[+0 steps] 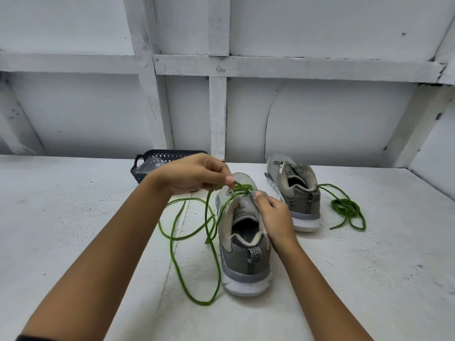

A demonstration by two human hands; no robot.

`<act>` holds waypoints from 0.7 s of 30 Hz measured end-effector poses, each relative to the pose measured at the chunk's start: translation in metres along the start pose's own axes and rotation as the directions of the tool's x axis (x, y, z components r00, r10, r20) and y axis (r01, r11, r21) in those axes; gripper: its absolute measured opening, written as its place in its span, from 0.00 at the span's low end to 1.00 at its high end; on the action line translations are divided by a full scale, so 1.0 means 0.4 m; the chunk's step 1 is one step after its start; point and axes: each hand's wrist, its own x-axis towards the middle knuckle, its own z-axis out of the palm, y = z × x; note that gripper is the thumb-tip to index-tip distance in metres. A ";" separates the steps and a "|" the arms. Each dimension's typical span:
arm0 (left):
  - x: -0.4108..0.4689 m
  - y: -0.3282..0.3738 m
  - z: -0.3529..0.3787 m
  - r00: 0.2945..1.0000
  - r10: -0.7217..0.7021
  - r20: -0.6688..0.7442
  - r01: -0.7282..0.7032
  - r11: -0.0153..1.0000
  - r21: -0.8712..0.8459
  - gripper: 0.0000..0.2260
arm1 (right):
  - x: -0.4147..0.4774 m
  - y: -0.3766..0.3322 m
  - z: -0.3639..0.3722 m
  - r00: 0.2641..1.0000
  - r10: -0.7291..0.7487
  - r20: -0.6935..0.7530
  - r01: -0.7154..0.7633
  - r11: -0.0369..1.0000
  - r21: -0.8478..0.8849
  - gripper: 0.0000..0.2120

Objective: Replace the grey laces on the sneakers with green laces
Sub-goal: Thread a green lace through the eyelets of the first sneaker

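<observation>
Her left hand (pixel 197 174) pinches the green lace (pixel 192 242) above the near sneaker (pixel 243 254); just beside it, the right hand (pixel 273 212) grips the sneaker's tongue.

The near sneaker (pixel 243 262) stands at the centre of the table (pixel 73 217), heel toward the viewer, with the far sneaker (pixel 295 190) behind it to the right, apart from it, heel also nearest. The threaded lace (pixel 177 262) runs from the near sneaker's far end and lies in loops on the table to its left, while the coiled lace (pixel 344 207) lies right of the far sneaker. The basket (pixel 157 156) sits far left of both sneakers against the wall (pixel 320 124), partly behind the left hand (pixel 194 174), which pinches the threaded lace over the near sneaker's far end; the right hand (pixel 273 215) grips that sneaker's right side.
</observation>
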 end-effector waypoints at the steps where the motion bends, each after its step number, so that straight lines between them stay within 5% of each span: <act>1: -0.008 0.001 -0.001 0.999 0.026 0.042 -0.027 1.000 0.009 0.02 | 0.000 -0.001 0.000 1.000 0.006 -0.002 -0.006 1.000 0.009 0.19; 9: -0.031 -0.041 0.018 0.994 -0.016 0.104 0.012 0.999 0.033 0.08 | -0.002 -0.003 0.010 1.000 0.026 0.001 -0.026 1.000 0.018 0.19; 14: -0.037 -0.070 0.037 0.998 -0.061 -0.025 0.065 0.977 0.203 0.09 | -0.005 -0.007 0.009 0.999 0.036 -0.021 -0.035 0.998 0.049 0.18; 21: -0.030 -0.114 0.084 0.964 -0.198 -0.175 0.226 0.961 0.160 0.09 | -0.014 -0.020 0.018 0.997 0.061 -0.039 -0.059 0.997 0.050 0.20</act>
